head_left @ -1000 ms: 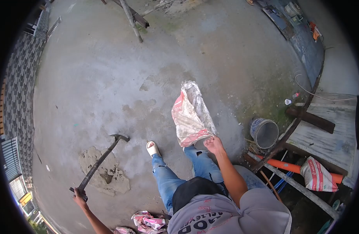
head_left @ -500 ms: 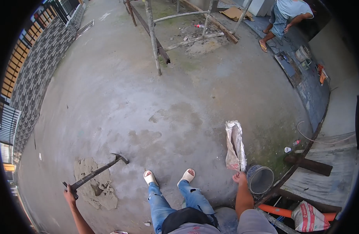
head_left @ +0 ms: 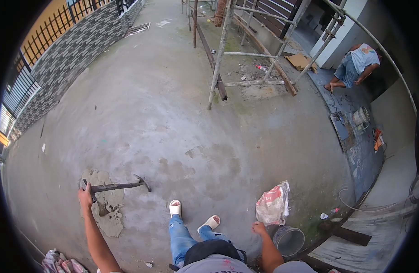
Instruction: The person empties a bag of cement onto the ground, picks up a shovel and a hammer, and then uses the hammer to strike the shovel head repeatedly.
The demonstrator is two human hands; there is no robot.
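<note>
- The sack [head_left: 272, 207] is near three o'clock from our feet, just in front of the bucket [head_left: 290, 245]; whether it touches the rim, we cannot tell.
- Our right hand [head_left: 258, 228] is at its near lower corner with fingers curled; we cannot tell whether they pinch the cloth or are just clear of it.
- Cloth this limp should handle best by one firm corner, swung wide of the bucket.
- Our left hand [head_left: 85, 196] is closed round the handle end of the tool [head_left: 118, 186], whose curved head points to ten o'clock from our feet.
- A hold so far from the head probably leaves it heavy to steer, so we would do well to mind our sandals [head_left: 175, 208].
- At nine o'clock lies the mortar [head_left: 111, 226], partly beneath the handle.
- The floor [head_left: 173, 123] is concrete, with dark patches towards twelve and greenish staining beyond the bucket; it may be slick there.
- Further out, the scaffold [head_left: 219, 68] stands at one o'clock, a person [head_left: 362, 59] bends between one and two, and a tiled wall [head_left: 77, 61] runs along eleven.
</note>
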